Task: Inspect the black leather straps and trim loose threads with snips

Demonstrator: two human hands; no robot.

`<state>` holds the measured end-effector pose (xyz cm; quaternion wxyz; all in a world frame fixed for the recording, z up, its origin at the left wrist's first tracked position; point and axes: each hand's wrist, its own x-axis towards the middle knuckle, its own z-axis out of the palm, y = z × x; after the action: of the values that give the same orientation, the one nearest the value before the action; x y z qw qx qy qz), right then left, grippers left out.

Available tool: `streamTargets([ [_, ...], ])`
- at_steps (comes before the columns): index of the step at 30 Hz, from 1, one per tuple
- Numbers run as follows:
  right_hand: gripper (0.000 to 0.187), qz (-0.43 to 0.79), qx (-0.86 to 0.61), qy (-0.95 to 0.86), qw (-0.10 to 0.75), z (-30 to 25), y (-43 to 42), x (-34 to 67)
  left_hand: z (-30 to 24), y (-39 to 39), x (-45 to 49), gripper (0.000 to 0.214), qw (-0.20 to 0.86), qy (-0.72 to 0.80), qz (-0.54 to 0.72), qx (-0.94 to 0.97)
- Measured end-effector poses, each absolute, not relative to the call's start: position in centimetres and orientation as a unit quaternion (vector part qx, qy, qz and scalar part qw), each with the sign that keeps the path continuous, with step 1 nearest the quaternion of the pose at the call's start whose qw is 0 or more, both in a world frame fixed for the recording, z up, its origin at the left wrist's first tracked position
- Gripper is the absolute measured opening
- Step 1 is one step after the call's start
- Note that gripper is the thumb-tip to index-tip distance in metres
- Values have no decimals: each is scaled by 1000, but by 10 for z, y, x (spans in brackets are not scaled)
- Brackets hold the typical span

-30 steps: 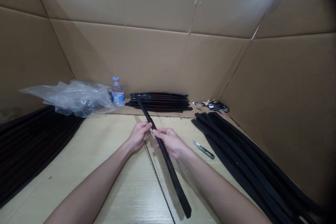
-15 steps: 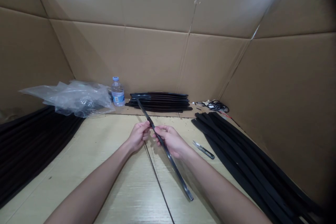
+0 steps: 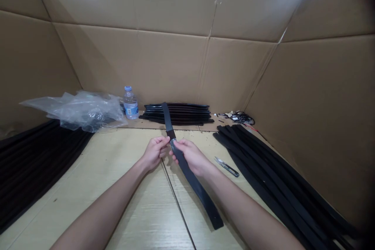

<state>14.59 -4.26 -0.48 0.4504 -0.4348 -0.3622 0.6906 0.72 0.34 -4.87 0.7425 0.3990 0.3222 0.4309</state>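
Both hands grip a folded black strap [image 3: 197,181] in the middle of the table. A darker band [image 3: 170,134] wraps it just beyond my fingers. My left hand [image 3: 156,151] pinches the strap at the band's near edge. Just below, my right hand [image 3: 189,155] is closed on the strap, thumb on top. The strap's near end hangs toward me with its broad face up, and its far end reaches toward the stacked black strips [image 3: 187,114]. Thread snips [image 3: 227,166] lie to the right of my right hand.
Long black straps [image 3: 263,175] lie along the right side, and dark strips [image 3: 38,160] along the left. Clear plastic bags [image 3: 88,109] and a water bottle [image 3: 131,103] stand at the back left. A cord tangle [image 3: 241,118] sits back right. Cardboard walls [image 3: 166,62] enclose the table.
The strap has been turned from its narrow edge to its broad face, and its near end has swung slightly right. Both hands have kept nearly the same place.
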Motion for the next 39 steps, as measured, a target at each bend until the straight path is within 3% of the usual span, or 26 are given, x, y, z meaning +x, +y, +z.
streamTargets([
  [5,19,709,-439,-320,449,-10,-41,145,-50,5,7,36,728,342,451,387],
  [12,25,710,-428,-375,415,-16,-42,144,-46,1,8,37,729,329,446,401],
  [21,22,686,-443,-353,456,-3,-44,144,-51,5,6,34,732,341,438,395],
  [30,32,685,-441,-398,423,-12,-41,145,-50,5,6,41,738,329,443,388],
  [39,32,702,-422,-390,421,-3,-46,144,-47,1,6,35,745,310,423,412],
])
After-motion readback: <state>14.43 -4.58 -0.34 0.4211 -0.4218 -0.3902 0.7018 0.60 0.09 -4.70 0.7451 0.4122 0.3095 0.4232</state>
